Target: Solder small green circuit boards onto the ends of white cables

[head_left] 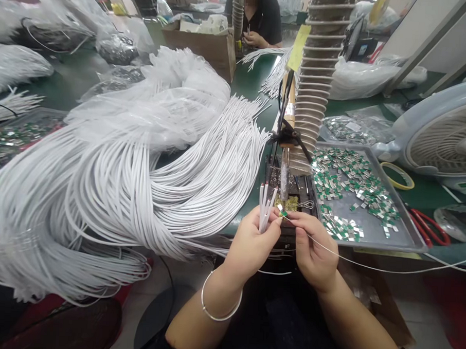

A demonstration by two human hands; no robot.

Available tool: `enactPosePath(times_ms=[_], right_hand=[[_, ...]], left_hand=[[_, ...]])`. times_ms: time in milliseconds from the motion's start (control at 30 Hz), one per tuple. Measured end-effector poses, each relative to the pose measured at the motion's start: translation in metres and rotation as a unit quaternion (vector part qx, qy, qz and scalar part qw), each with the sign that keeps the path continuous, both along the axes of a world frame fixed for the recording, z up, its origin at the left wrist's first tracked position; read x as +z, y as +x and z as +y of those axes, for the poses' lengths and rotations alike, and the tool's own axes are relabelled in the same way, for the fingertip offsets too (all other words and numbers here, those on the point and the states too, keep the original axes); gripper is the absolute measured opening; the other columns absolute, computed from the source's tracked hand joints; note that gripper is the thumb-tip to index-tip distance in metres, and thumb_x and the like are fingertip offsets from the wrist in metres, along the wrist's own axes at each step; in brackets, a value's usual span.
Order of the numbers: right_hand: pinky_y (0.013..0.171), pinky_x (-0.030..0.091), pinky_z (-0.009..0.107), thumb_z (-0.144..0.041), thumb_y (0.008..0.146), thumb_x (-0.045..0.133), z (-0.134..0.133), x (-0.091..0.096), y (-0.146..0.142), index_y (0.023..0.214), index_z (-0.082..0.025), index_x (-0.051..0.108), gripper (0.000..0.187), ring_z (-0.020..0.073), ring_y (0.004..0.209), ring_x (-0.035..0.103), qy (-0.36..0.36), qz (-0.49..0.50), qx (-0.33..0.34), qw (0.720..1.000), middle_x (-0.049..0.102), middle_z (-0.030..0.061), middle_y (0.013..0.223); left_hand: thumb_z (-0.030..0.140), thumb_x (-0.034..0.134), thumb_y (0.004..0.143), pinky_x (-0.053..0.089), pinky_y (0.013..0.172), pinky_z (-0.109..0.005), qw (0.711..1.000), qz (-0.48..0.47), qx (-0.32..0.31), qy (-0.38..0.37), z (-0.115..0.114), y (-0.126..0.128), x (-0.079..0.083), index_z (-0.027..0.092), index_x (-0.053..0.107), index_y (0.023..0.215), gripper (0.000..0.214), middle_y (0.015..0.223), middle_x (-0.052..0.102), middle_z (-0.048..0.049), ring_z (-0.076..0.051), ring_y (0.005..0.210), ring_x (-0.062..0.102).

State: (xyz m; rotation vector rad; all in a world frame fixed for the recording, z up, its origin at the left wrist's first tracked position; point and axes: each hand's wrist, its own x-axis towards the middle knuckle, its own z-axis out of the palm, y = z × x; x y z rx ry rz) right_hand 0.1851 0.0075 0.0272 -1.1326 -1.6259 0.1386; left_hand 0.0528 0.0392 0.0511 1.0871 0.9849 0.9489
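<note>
White cable ends [265,209] and a small green-and-silver clip [282,211] are held close together above a green bench [256,83]

The cable ends are gripped in the left hand [251,242], its fingers closed around them and their tips pointed upward. The clip is pinched between the thumb and forefinger of the right hand [315,245], just beside the cable ends. A thin white wire [368,268] is seen running from the right hand's fingers off to the right. A silver bangle [219,310] is worn on the left wrist.

A large bundle of white cables [139,191] is heaped across the bench to the left, beside clear plastic sheeting [182,87]. Beyond the hands, a small brownish-yellow pad [288,202] is set below a narrow metal tool [284,171], which is clamped upright before a tall coiled spring [317,85]. A metal tray [388,246] is spread with many similar clips to the right. Red-handled pliers [429,228] are laid beyond the tray, near a white fan [446,142]. At the far end of the bench, a co-worker's hand [254,39] is seen at work, behind a cardboard box [200,47].
</note>
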Motion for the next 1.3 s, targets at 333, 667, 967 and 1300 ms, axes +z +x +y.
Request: enactPosePath(times_ms=[333,667,967,1300], right_hand=[[0.079,0.056,0.038,-0.008,0.083,0.047,0.004,0.001,-0.002,0.100,-0.020,0.058,0.024,0.0195,0.092,0.066,0.003,0.001,0.000,1.000,0.068,0.0089,0.098],[0.078,0.056,0.038,-0.006,0.083,0.048,0.004,0.005,-0.003,0.101,-0.021,0.059,0.026,0.0197,0.092,0.065,0.004,-0.001,0.006,1.000,0.067,0.0087,0.098],[0.080,0.056,0.037,-0.005,0.082,0.049,0.004,0.005,-0.003,0.101,-0.020,0.059,0.026,0.0186,0.094,0.064,0.007,-0.001,0.011,1.000,0.067,0.0084,0.098],[0.074,0.056,0.036,-0.008,0.083,0.046,-0.003,-0.001,-0.003,0.097,-0.020,0.058,0.022,0.0188,0.087,0.065,-0.007,-0.012,-0.009,1.000,0.067,0.0077,0.091]], left_hand=[[0.022,0.054,0.080,0.041,0.075,-0.025,1.000,0.018,0.020,0.015,0.001,0.000,0.004,0.018,0.050,0.073,0.009,0.087,0.057,-0.0011,-0.012,0.079,0.053],[0.024,0.057,0.077,0.044,0.073,-0.025,0.999,0.018,0.035,0.021,0.001,0.000,0.008,0.018,0.052,0.070,0.011,0.086,0.060,-0.0022,-0.013,0.076,0.056],[0.021,0.055,0.080,0.043,0.074,-0.025,0.999,0.004,0.028,0.025,0.000,-0.001,0.005,0.018,0.050,0.072,0.010,0.085,0.057,-0.0015,-0.012,0.076,0.053],[0.025,0.055,0.082,0.043,0.083,-0.028,0.999,0.012,-0.022,0.036,-0.008,-0.005,-0.007,0.018,0.057,0.080,0.008,0.086,0.058,-0.0029,-0.015,0.084,0.055]])
